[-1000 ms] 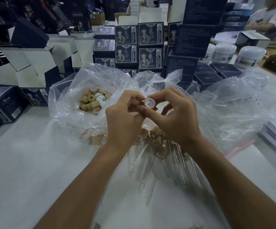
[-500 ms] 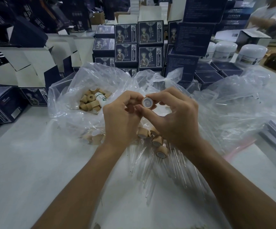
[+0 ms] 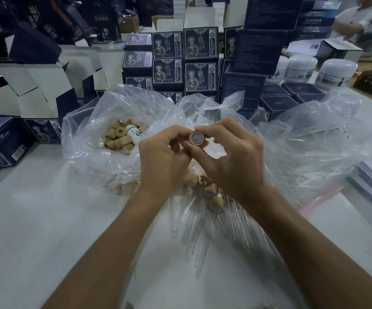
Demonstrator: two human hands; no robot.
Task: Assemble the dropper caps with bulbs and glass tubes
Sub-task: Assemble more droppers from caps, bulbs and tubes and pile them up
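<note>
A: Caps (image 3: pixel 120 137) lay loose in the open bag (image 3: pixel 87 139) at left, looking light and stiff. What was the left hand (image 3: pixel 161 161) doing?

B: It pinched one dropper cap (image 3: pixel 196 137) by its side wall, held up over the surface (image 3: pixel 35 219); the right hand (image 3: pixel 231 161) pinched the same cap's rim. Below, the glass tubes (image 3: pixel 194 233) looked thin, slick and fragile, probably best taken near the cap end
</note>
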